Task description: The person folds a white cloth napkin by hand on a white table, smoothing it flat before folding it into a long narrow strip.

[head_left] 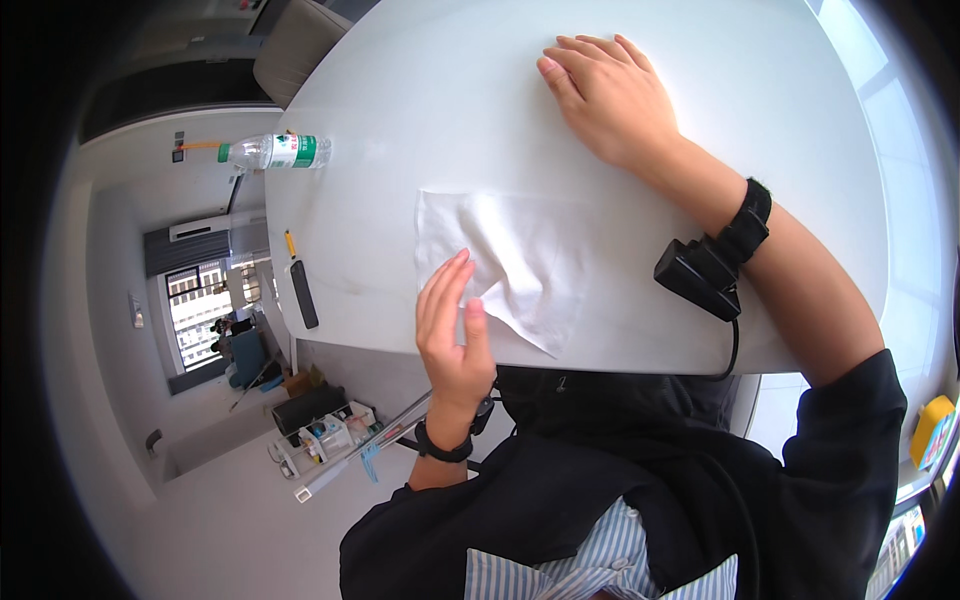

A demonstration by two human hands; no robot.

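A thin white cloth (pixel 548 255), or perhaps a tissue, lies spread on the white table near its front edge. Creases run through its middle, and its lower corner points toward me. My left hand (pixel 450 325) is at the cloth's left side, fingers stretched out and thumb apart, holding nothing. Its fingertips overlap the cloth in view; whether they touch it I cannot tell. Farther off and to the right, my right hand (pixel 618 100) rests palm down on the bare tabletop, fingers extended and empty. A black strapped device (pixel 712 265) sits on my right wrist.
On the table's left stands a clear plastic bottle (pixel 270 152) with a green cap. Nearer lies a slim black object with a yellow end (pixel 303 293). A grey chair (pixel 295 50) is at the far left; shelves (pixel 325 435) with small items stand beyond the table's left edge.
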